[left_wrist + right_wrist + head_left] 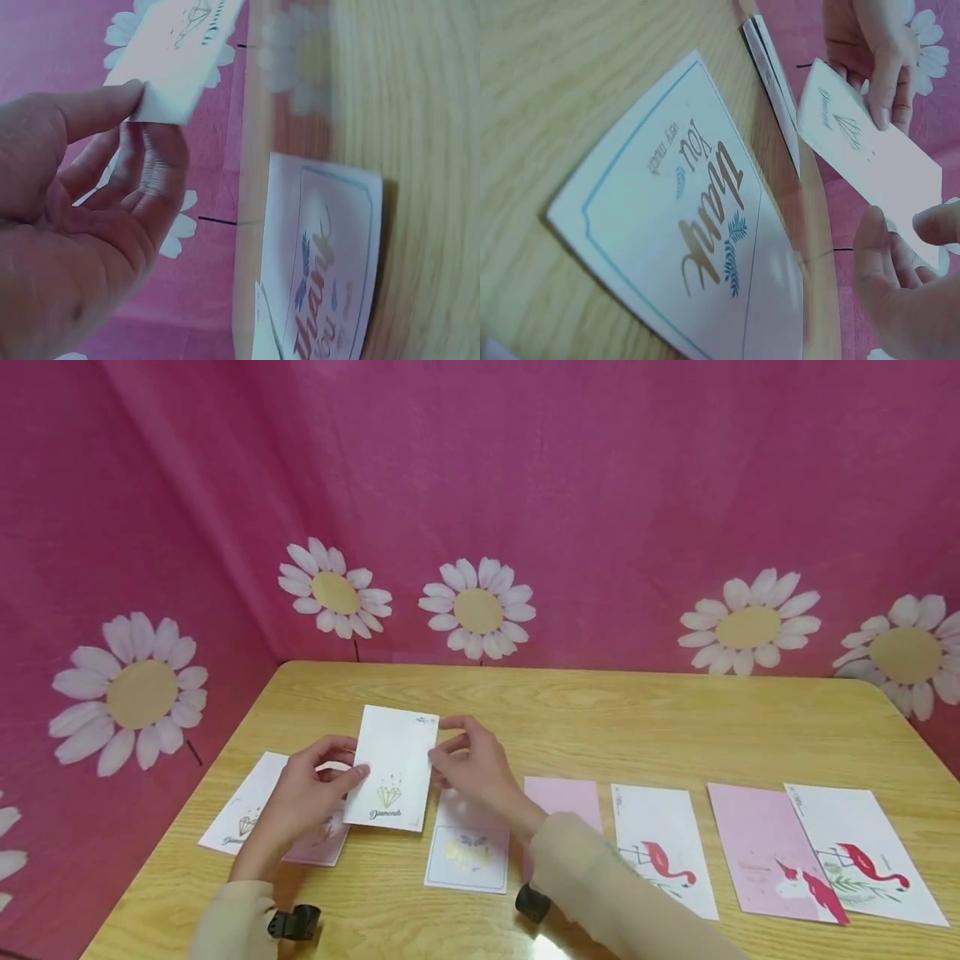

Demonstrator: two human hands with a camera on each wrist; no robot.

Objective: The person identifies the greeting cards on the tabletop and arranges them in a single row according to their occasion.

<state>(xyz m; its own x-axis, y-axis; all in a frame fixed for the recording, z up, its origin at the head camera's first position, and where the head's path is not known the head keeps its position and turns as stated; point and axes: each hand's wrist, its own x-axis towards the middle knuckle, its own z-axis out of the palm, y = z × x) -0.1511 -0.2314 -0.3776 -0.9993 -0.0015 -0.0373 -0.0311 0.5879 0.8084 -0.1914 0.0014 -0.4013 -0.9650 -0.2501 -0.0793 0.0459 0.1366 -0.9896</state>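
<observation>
Both hands hold a white card (pixel 393 747) above the table, printed with a gold heart-shaped gem and the word "Diamonds". My left hand (pixel 309 795) pinches its left edge, thumb on the front face and fingers behind. At the opposite edge, my right hand (pixel 480 770) grips the card between thumb and fingers. Below the right hand lies a "Thank you" card (pixel 705 202) with a blue border, partly covered by that hand in the head view. Near the left forearm rest another white "Diamonds" card (pixel 258 781) and a pink card (pixel 318 847), both partly hidden.
To the right lie a plain-topped pink card (pixel 562 802), a white flamingo card (pixel 652 827), a pink unicorn card (pixel 757 835) and a second flamingo card (pixel 862 827) overlapping it. A pink curtain (pixel 600 510) with daisies hangs behind the wooden table (pixel 600 718).
</observation>
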